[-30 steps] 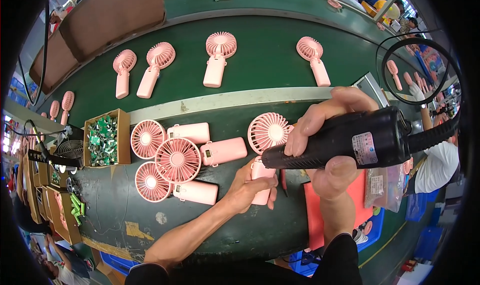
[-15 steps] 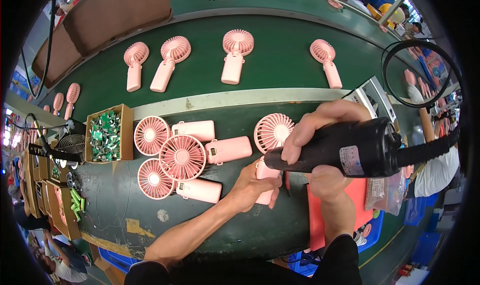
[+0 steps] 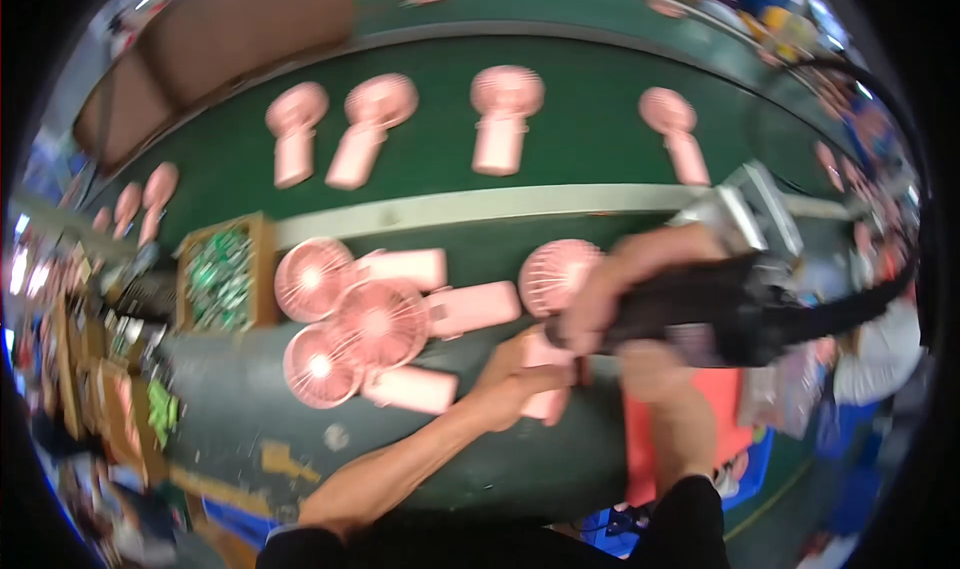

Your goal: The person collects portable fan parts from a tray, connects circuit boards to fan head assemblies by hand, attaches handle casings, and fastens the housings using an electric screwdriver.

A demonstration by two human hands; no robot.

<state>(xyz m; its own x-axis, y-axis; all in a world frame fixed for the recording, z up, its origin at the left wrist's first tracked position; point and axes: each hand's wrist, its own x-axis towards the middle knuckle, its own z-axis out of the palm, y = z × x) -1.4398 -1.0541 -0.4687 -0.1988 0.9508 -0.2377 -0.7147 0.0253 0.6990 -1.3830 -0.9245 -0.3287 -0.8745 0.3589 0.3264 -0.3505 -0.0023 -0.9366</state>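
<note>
My left hand [image 3: 508, 381] is closed round the handle of a pink handheld fan [image 3: 543, 347], which lies on the dark bench with its round grille pointing away from me. In my right hand [image 3: 622, 281] is a black corded electric screwdriver [image 3: 675, 314], held almost level. Its nose reaches down to the upper part of the fan's handle. Motion blur and my fingers hide the tip, so contact cannot be made out. Left of my hands, a group of three pink fans [image 3: 378, 324] lies with the grilles overlapping.
A cardboard box of green circuit boards [image 3: 222, 277] stands at the bench's left. Beyond a pale rail [image 3: 440, 209], several fans lie on a green conveyor [image 3: 590, 119]. A red mat [image 3: 690, 429] lies by my right forearm. The screwdriver's thick cable [image 3: 860, 314] runs off right.
The whole view has shifted slightly and blurred, so the bench and conveyor things appear a little further right. Both hands keep their grips, and the screwdriver stays over the same fan.
</note>
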